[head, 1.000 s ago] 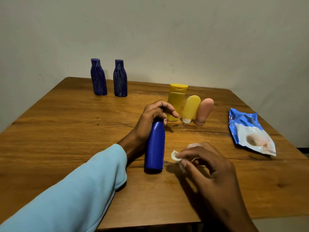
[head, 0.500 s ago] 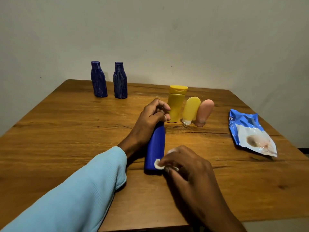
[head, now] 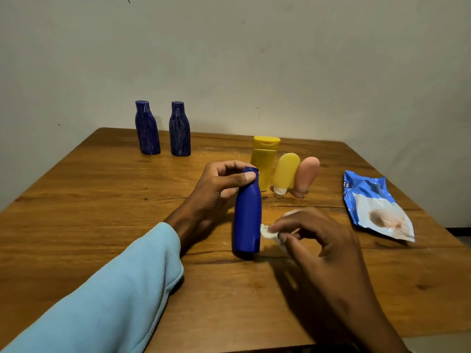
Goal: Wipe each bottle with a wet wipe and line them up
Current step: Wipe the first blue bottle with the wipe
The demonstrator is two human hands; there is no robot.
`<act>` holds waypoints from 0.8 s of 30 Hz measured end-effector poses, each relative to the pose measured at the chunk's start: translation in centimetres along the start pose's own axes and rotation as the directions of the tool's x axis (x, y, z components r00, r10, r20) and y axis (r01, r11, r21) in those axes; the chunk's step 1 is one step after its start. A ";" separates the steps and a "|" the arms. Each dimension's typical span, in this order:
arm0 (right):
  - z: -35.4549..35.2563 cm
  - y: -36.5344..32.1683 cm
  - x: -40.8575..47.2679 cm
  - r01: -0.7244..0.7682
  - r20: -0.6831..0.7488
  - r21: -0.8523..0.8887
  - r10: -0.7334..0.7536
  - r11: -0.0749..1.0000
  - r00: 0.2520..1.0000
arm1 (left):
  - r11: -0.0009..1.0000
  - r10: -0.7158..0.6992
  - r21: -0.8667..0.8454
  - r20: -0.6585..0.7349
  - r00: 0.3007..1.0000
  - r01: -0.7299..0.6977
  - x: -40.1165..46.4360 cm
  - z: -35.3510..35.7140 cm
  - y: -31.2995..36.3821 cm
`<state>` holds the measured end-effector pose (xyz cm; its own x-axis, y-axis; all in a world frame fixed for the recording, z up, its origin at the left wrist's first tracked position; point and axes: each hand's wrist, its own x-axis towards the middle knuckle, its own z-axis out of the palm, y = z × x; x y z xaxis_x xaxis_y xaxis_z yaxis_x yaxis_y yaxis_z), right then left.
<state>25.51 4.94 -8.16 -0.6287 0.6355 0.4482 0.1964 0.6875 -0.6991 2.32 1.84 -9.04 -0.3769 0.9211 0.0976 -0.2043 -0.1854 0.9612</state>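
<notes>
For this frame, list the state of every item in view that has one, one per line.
Blue bottle: upright on the table, held at the neck.
Left hand: grips the blue bottle's neck.
Right hand: pinches the wet wipe beside the bottle.
Wet wipe: crumpled, at the bottle's lower side.
Two dark blue bottles: upright, capped, side by side.
Yellow bottle: upright, cap closed.
Yellow tube: standing cap down.
Pink tube: standing cap down.
Wipes packet: lying flat.

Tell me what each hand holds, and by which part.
The left hand grips the blue bottle at its neck, just under the cap. The right hand pinches a crumpled wet wipe between its fingertips.
</notes>
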 end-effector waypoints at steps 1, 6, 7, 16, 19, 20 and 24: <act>-0.2 0.0 0.5 0.008 -0.020 -0.005 -0.008 1.000 1.000 | 1.000 -0.011 -0.009 0.010 1.000 0.012 0.0 0.0 0.0; 0.1 0.1 3.3 0.097 -0.092 -0.089 -0.105 0.991 0.990 | 1.000 -0.006 0.009 0.063 0.998 0.005 0.0 -0.1 0.1; 0.3 0.2 3.7 0.106 -0.089 -0.122 -0.117 0.987 0.989 | 1.000 -0.001 0.009 0.076 0.997 0.000 0.0 -0.1 0.1; 1.7 0.2 1.2 0.132 0.029 -0.200 -0.128 0.971 0.991 | 0.996 -0.005 -0.086 0.158 0.987 0.019 0.2 -0.6 0.2; 1.7 0.0 -1.4 0.128 0.086 -0.209 -0.112 0.969 0.990 | 0.991 -0.015 -0.125 0.179 0.984 0.038 0.3 -0.7 0.2; 1.8 0.1 -2.2 0.130 0.113 -0.207 -0.108 0.970 0.988 | 0.990 -0.015 -0.138 0.179 0.984 0.041 0.3 -0.7 0.2; 1.5 0.6 -3.4 0.183 0.201 -0.210 -0.140 0.961 0.970 | 0.981 -0.006 -0.192 0.173 0.985 0.039 0.2 -0.6 0.1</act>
<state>26.64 2.65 -10.96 -0.7881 0.4491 0.4210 0.2319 0.8501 -0.4728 1.66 1.81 -9.07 -0.2133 0.9675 0.1354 -0.3890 -0.2113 0.8967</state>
